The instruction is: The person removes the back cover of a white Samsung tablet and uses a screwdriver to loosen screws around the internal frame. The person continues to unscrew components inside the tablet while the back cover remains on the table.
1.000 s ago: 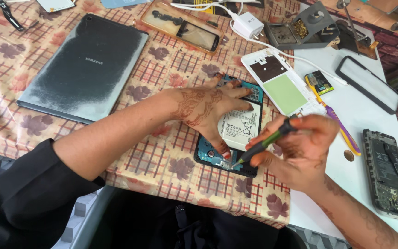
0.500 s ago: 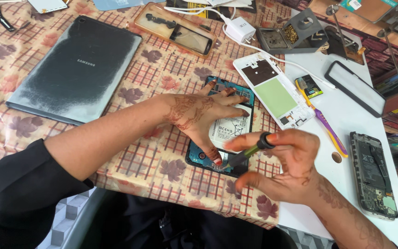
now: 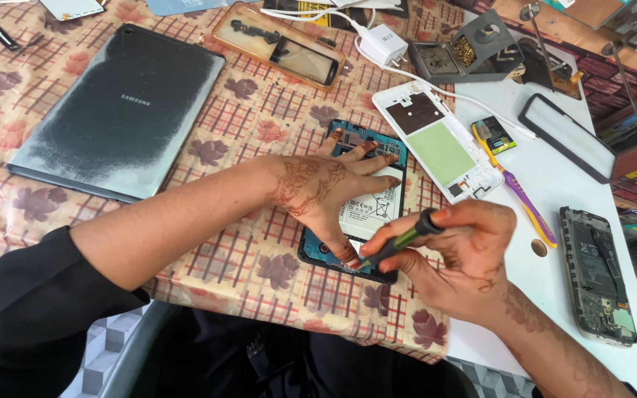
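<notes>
a: so, what is being held down near the table's front edge?

b: an opened phone, teal inside with a white battery, is pinned flat on the checked cloth by the left hand. the fingers are spread across it, and the thumb is pressed down at its near end.

a: and the right hand?

b: it is closed around a small screwdriver, pinched between thumb and fingertips, with the tip brought down at the phone's near corner, just beside the left thumb.

a: how much room is left around it?

b: little on the right. a white phone frame with a green panel is laid just beside the opened phone, and a purple and yellow toothbrush is set along its far side. another stripped phone is placed near the table's right edge, well apart from the hands. on the left more open cloth is seen, up to a dark tablet laid face down. the cloth's near edge is close behind both wrists.

a: and further back?

b: a clear phone case, a white charger and a grey soldering stand are lined along the far side.
</notes>
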